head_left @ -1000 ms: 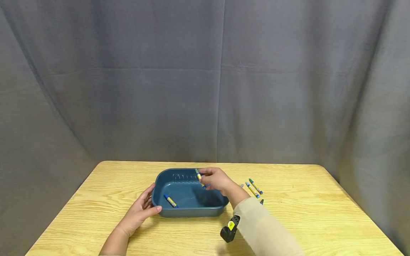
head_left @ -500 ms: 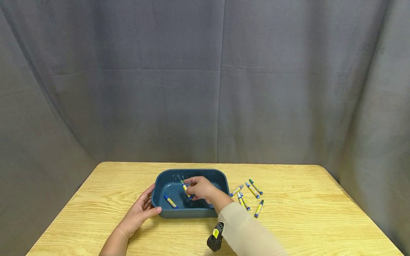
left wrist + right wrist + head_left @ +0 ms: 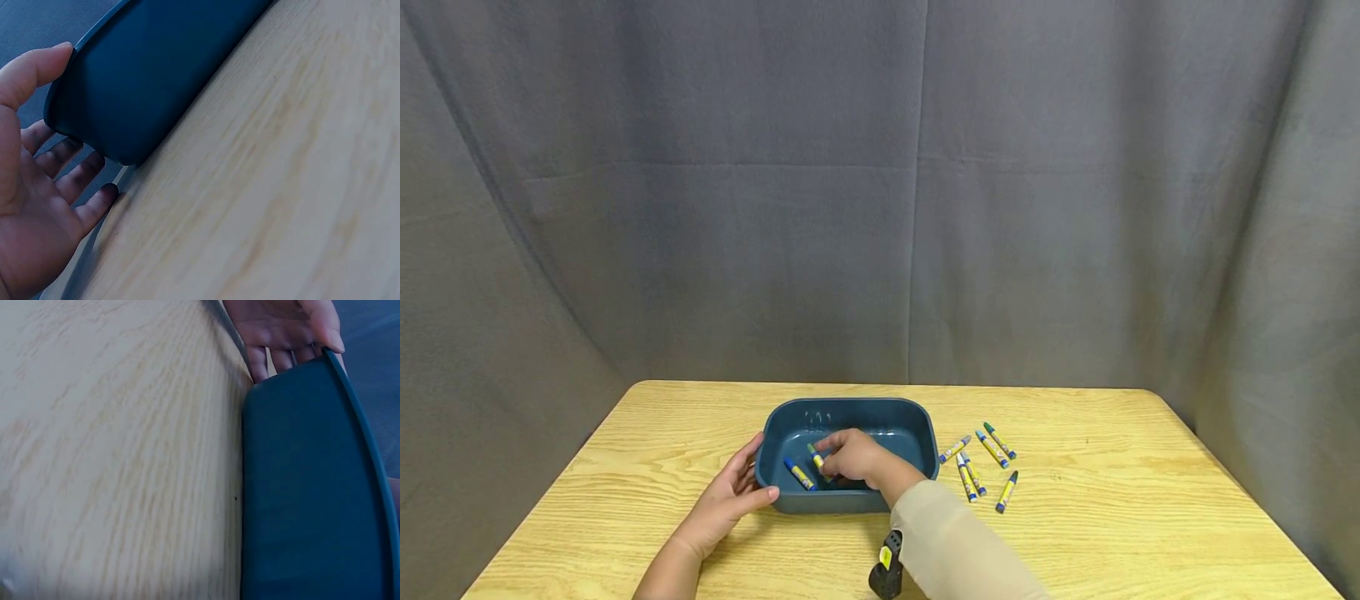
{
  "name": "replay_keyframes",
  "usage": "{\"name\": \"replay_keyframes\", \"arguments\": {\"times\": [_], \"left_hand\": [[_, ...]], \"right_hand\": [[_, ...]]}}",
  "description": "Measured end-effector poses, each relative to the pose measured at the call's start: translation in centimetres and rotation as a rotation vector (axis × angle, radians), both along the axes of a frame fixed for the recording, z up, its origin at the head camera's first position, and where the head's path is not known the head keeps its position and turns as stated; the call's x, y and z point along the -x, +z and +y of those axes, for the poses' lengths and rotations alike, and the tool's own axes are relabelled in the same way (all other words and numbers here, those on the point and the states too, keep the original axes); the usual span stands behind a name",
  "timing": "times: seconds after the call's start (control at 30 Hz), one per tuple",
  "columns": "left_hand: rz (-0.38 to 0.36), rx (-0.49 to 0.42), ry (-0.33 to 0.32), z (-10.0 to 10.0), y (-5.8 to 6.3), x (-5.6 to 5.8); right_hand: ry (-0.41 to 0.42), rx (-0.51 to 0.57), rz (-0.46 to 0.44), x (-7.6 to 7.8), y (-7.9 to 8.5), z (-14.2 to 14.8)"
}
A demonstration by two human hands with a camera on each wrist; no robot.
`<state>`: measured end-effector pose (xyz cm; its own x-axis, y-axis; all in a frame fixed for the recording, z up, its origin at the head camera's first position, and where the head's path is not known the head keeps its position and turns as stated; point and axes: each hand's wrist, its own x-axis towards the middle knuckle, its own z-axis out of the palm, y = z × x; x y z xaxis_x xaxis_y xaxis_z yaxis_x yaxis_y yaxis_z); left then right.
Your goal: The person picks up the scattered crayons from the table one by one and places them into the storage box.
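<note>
A dark blue plastic tub point(image 3: 842, 502) stands on the wooden table. My left hand point(image 3: 718, 504) holds its near left corner, thumb at the rim and fingers spread along the outside of the end wall, as the left wrist view shows too. Reaching down inside the tub, my right hand point(image 3: 856, 457) pinches a green-tipped crayon point(image 3: 816, 457) in a yellow wrapper. Beside it a blue crayon point(image 3: 800, 475) lies on the tub's floor. The right wrist view mostly shows the tub's outer wall point(image 3: 306, 481), which hides the right hand's fingers.
Several crayons lie loose on the table right of the tub, among them a dark-tipped crayon point(image 3: 1007, 492), a light blue one point(image 3: 992, 448) and a green one point(image 3: 1000, 440). A grey curtain point(image 3: 880, 208) hangs behind the table point(image 3: 1112, 500).
My right hand has moved left and down into the tub with the green-tipped crayon, up to the blue one. The loose crayons on the right have come into view. The left hand stays put.
</note>
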<state>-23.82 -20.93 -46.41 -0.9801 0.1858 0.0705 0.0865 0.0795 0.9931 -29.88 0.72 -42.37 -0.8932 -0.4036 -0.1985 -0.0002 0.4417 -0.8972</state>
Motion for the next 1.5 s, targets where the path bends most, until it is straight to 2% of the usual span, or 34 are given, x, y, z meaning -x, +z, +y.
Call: {"name": "replay_keyframes", "arguments": {"times": [0.23, 0.37, 0.7, 1.0, 1.27, 1.5], "left_hand": [[0.008, 0.012, 0.009, 0.1, -0.2, 0.0], [0.004, 0.018, 0.01, 0.1, -0.2, 0.1], [-0.002, 0.011, 0.001, 0.1, -0.1, 0.1], [-0.013, 0.018, 0.01, 0.1, 0.0, 0.0], [-0.01, 0.016, 0.007, 0.1, 0.1, -0.2], [-0.024, 0.027, 0.009, 0.2, 0.1, -0.2]], "right_hand": [[-0.004, -0.054, 0.012, 0.0, -0.5, -0.4], [0.001, -0.103, 0.062, 0.2, -0.8, -0.6], [0.04, -0.303, 0.163, -0.1, -0.3, -1.4], [0.063, -0.41, 0.218, -0.1, -0.1, -1.6], [0.047, -0.393, 0.2, -0.3, 0.5, -1.4], [0.013, -0.252, 0.144, 0.0, 1.2, -0.2]]}}
